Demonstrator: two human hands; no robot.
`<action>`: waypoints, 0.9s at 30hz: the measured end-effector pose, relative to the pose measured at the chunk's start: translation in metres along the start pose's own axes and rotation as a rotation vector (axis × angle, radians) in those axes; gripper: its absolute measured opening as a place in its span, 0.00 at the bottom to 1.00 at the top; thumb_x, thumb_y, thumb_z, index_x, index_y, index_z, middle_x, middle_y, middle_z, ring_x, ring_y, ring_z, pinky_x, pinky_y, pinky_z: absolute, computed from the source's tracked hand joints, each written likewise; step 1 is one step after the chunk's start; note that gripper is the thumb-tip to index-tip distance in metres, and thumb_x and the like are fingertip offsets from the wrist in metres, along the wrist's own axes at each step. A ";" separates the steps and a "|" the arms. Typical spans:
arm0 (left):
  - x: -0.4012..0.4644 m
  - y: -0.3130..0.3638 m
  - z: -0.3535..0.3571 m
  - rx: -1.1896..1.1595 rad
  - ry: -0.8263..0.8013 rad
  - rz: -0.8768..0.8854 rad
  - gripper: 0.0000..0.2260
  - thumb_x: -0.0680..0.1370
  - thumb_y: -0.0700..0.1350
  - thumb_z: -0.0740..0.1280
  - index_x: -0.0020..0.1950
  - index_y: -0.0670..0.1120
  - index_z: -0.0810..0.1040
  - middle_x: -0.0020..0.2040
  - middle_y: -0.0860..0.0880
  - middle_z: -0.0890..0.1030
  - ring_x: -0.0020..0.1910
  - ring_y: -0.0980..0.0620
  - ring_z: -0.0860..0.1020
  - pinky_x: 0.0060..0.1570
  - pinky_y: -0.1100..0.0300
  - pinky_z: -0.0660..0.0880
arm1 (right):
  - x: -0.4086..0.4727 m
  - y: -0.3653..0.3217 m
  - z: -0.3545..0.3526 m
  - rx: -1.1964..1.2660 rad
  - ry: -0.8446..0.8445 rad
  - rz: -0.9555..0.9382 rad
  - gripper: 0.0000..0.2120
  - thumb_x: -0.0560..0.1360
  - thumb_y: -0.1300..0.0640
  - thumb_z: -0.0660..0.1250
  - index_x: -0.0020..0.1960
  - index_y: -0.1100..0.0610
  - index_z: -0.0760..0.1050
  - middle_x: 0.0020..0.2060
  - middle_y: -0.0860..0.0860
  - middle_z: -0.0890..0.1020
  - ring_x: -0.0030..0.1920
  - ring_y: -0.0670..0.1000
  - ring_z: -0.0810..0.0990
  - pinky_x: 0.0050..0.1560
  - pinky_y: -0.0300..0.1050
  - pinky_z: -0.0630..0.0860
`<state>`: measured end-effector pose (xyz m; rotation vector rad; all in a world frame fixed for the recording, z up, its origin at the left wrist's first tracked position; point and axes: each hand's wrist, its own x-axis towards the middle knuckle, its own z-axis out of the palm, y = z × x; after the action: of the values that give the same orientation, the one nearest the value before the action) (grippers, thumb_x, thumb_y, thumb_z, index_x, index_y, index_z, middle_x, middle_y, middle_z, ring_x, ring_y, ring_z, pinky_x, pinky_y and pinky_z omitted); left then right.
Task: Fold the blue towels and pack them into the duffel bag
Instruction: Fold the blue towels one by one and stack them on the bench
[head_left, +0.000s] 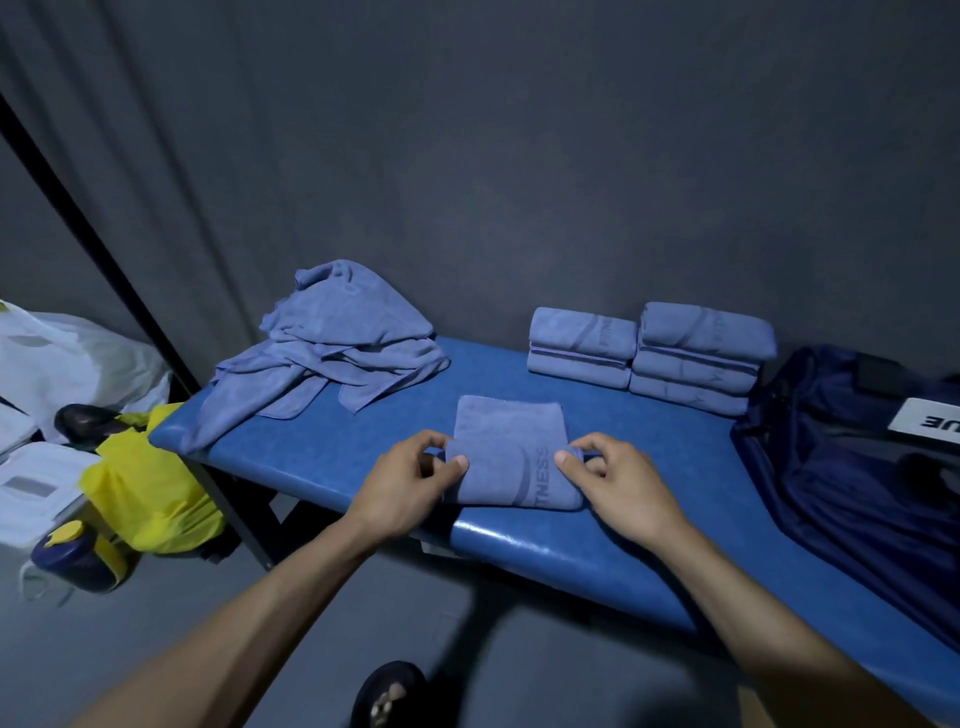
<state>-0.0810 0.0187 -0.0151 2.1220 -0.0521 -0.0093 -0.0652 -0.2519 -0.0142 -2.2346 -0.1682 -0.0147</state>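
Forearms reach in from the near edge of the view toward a partly folded towel lying near the front edge of the blue padded tabletop. The left hand pinches the towel's left edge between thumb and curled fingers; the right hand pinches its right edge the same way. The towel's near end is a rounded fold just short of the tabletop's front edge, and its far edge lies flat, with lettering visible on the right side. A dark shoe shows on the floor below, between the arms.

Bare blue surface lies around the towel on the left, right and behind it. Farther back on the left, a loose heap of unfolded towels spills over the tabletop's left corner. At the back right, against the grey wall, stand two stacks of folded towels, touching each other, the right one taller. The dark blue duffel bag sits slumped at the right end of the tabletop, close beside the taller stack.

On the floor to the left are a yellow bag, a dark jar with a yellow lid and white plastic bags
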 end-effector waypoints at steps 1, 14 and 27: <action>0.003 0.000 0.001 -0.011 0.015 -0.035 0.07 0.80 0.53 0.70 0.51 0.51 0.79 0.32 0.50 0.81 0.29 0.55 0.75 0.35 0.58 0.71 | 0.004 0.000 0.003 -0.009 0.023 0.027 0.12 0.79 0.42 0.68 0.46 0.50 0.76 0.29 0.54 0.81 0.29 0.46 0.71 0.38 0.48 0.73; 0.025 0.007 0.007 0.162 0.110 -0.237 0.12 0.76 0.54 0.72 0.43 0.48 0.76 0.31 0.54 0.78 0.36 0.50 0.78 0.37 0.58 0.73 | 0.026 0.007 0.016 -0.172 0.134 0.221 0.17 0.72 0.33 0.69 0.47 0.45 0.73 0.40 0.45 0.83 0.45 0.52 0.82 0.45 0.49 0.79; 0.023 -0.009 -0.008 0.528 -0.004 0.568 0.11 0.81 0.57 0.64 0.57 0.54 0.81 0.56 0.59 0.79 0.53 0.52 0.73 0.54 0.52 0.75 | 0.016 0.013 0.013 -0.452 0.195 -0.552 0.06 0.81 0.50 0.64 0.50 0.51 0.78 0.46 0.45 0.77 0.45 0.52 0.73 0.45 0.54 0.76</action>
<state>-0.0574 0.0288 -0.0184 2.5544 -0.7262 0.3724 -0.0480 -0.2481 -0.0310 -2.5390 -0.7289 -0.6200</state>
